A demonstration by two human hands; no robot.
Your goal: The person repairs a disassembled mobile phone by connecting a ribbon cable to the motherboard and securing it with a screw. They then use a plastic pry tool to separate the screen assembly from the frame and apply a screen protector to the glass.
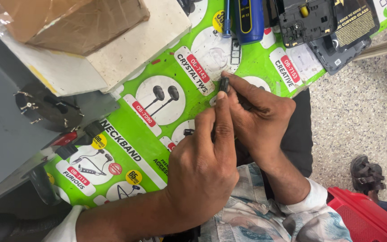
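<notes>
Head view, looking down on a bench covered by a green printed mat (166, 67).

Left hand (202, 170): lies over the near edge of the mat, index finger stretched forward. Its tip presses on the near end of a small black part (224, 84). The other fingers are curled under; what they hold, if anything, is hidden by the back of the hand.

Right hand (256, 121): comes in from the right, partly covered by the left hand. Index finger and thumb close narrowly on the same black part from the far side. Palm and remaining fingers not visible.

The black part sits just above the mat near its right-hand edge, pinched between both hands. Only a short dark sliver shows; shape and kind cannot be made out.

Surroundings: a cardboard box (72, 20) on a white slab (148, 36) at upper left, box cut off by the frame. A blue tool (247, 18) and a black phone frame (305, 20) at the top, both cropped. A red stool (363, 215) at lower right.
</notes>
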